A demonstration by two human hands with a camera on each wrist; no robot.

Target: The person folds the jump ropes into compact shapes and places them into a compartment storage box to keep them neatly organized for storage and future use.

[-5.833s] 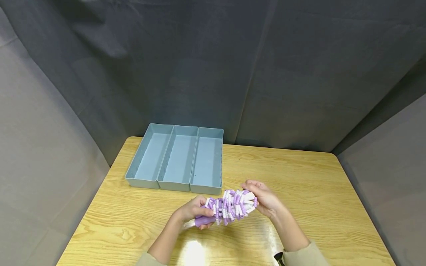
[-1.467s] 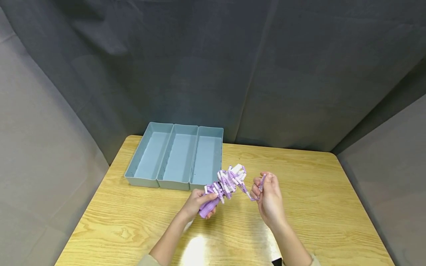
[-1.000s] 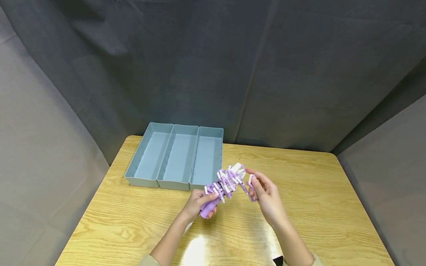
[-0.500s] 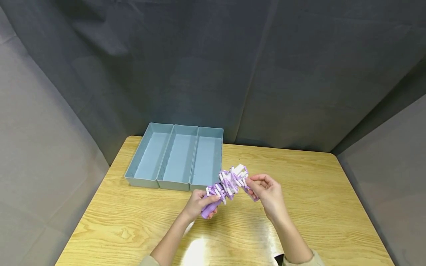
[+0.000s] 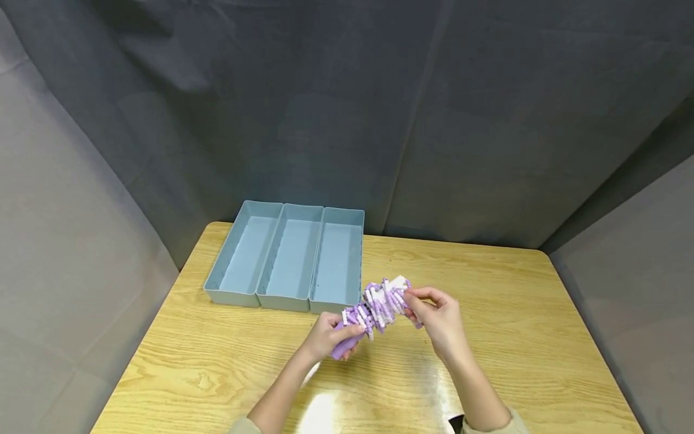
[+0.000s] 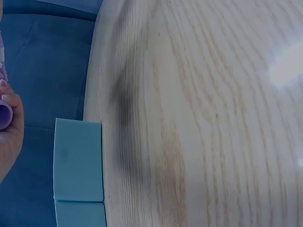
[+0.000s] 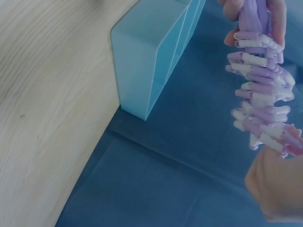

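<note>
A beaded jump rope (image 5: 382, 304) in purple and white is bunched in wraps along its purple handles (image 5: 346, 345), held tilted above the table. My left hand (image 5: 324, 339) grips the handle end, thumb lying along the top. In the left wrist view a round, hollow handle end (image 6: 4, 115) pokes out of that hand. At the far, upper right end, my right hand (image 5: 441, 318) pinches a beaded strand against the bundle. Seen from the right wrist, the wraps (image 7: 260, 94) spread between both hands, a white tip among them in the head view.
Three blue-grey bins (image 5: 337, 265) stand side by side at the table's back left, close behind my left hand. The wooden table (image 5: 515, 313) extends to the right. Dark cloth (image 5: 461, 120) hangs behind, with pale panels (image 5: 70, 241) at the sides.
The strand stretched out in my right hand has come in against the bundle, its loose loop shortening. Both hands with the jump rope have shifted slightly right and down; my left hand keeps its grip.
</note>
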